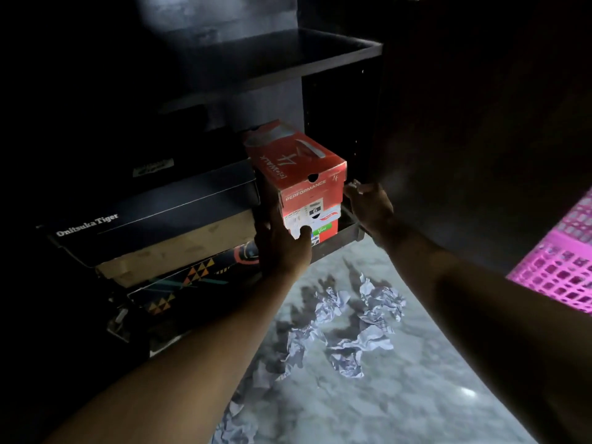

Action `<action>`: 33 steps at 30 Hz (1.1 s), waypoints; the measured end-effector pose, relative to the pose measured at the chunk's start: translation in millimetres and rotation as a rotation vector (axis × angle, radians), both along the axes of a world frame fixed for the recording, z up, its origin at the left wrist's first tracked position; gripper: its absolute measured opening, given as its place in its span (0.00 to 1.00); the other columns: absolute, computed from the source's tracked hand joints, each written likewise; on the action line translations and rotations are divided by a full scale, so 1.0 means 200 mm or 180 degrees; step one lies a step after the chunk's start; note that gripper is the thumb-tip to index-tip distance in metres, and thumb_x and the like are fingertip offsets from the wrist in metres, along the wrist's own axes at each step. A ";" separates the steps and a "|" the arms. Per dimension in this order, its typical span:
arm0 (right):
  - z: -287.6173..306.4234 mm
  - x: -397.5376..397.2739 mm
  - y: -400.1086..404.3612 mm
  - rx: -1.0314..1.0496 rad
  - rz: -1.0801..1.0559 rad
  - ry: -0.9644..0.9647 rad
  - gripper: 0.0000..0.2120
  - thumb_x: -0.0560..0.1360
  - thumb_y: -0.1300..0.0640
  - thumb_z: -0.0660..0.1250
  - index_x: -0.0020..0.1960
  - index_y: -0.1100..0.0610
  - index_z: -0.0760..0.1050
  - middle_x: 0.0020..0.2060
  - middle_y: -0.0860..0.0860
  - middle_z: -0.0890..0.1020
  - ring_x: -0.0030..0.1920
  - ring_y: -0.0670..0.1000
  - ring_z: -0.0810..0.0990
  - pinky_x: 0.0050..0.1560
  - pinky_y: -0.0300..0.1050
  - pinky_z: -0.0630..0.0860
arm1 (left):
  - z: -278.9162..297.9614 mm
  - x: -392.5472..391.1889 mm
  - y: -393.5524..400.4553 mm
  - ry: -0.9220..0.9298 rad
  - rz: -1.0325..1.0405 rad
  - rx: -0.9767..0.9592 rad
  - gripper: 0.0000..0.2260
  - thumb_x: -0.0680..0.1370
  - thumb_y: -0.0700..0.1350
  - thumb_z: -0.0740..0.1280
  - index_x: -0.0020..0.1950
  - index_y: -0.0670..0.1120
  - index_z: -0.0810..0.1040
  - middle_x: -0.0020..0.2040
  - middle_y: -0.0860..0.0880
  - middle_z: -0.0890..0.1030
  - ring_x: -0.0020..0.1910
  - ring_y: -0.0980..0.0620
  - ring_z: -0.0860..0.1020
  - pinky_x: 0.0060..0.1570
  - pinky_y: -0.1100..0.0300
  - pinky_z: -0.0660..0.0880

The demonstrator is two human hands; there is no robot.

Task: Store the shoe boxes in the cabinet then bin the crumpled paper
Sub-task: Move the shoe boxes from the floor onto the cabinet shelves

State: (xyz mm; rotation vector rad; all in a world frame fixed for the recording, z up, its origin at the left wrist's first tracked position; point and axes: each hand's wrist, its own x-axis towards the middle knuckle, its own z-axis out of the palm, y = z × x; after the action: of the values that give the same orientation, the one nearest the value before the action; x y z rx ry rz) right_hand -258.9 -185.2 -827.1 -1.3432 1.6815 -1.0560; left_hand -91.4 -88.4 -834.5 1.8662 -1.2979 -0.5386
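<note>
A red shoe box stands on the lower shelf of the dark cabinet, at the shelf's right side. My left hand grips the box's front left corner, thumb across its labelled end. My right hand is at the box's right side near the cabinet wall, fingers curled, and whether it touches the box is hard to tell. Left of the red box lies a stack: a dark Onitsuka Tiger box on a tan box on a patterned box. Several balls of crumpled paper lie on the floor below.
A pink plastic basket stands at the right edge. The marbled grey floor stretches under my arms. An upper cabinet shelf sits above the boxes. The scene is dim.
</note>
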 end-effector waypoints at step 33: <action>0.58 -2.21 2.78 -0.0170 -0.4952 0.0869 0.22 0.74 0.48 0.69 0.66 0.53 0.74 0.64 0.60 0.74 0.67 0.62 0.71 0.67 0.57 0.70 | 0.41 -2.61 1.37 0.0902 -0.3800 0.2043 0.51 0.58 0.81 0.63 0.72 0.50 0.74 0.70 0.35 0.75 0.67 0.35 0.77 0.65 0.42 0.74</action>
State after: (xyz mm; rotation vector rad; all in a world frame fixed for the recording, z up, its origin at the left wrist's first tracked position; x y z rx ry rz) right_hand -701.3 370.4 -712.0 0.1045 2.9366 -1.6899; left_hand -614.2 185.1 -751.7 1.1460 -2.1029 -1.9255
